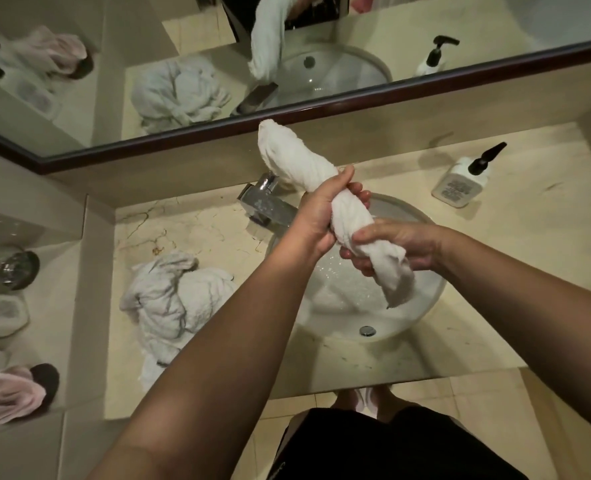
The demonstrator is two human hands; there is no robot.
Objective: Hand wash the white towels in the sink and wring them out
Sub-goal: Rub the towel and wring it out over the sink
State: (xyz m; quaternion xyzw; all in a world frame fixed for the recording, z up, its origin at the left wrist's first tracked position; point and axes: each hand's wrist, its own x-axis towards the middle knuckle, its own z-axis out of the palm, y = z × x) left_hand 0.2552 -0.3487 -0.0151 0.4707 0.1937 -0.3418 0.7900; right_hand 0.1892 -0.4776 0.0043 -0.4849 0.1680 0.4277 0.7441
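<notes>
Above the sink (422, 306), left hand (316, 216) and right hand (396, 245) each grip the twisted white towel (351, 220).

Counted, with the mirror's reflections left out: one twisted white terry towel (335, 209) held over the basin at 12 o'clock; one heap of crumpled white towels (176, 299) at 9 o'clock, number in it unclear; one round white ceramic sink (422, 306); one chrome faucet (266, 202); one white pump bottle with black nozzle (460, 183) at 2 o'clock; two bare hands
</notes>
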